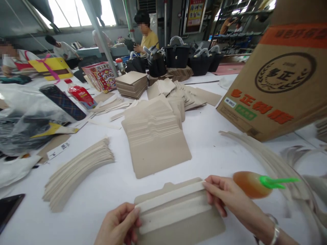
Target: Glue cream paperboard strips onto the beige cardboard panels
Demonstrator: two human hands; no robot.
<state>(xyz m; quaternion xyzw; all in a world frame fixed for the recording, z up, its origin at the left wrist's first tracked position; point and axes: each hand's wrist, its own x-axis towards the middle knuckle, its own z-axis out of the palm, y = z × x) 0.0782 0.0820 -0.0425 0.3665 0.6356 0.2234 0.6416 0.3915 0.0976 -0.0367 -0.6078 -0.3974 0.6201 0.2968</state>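
In front of me lies a grey-beige cardboard panel (184,228) with a small tab on its far edge. A pale strip (171,195) stretches across it, and a second pale strip (176,213) lies nearer to me. My left hand (120,221) pinches the left end of the upper strip between thumb and fingers. At its right end, my right hand (219,192) pinches the same strip. Just right of that hand rests a bottle of amber liquid (249,183) with a green nozzle. Beyond the panel, similar panels (160,149) overlap in a fanned row.
Bundled strips (79,173) lie at left, and more long strips (270,163) at right. A large cardboard box (276,81) stands at the right. Farther back are a stack of panels (131,85), a red bottle (80,93) and black handbags (176,56). Several people sit or stand beyond.
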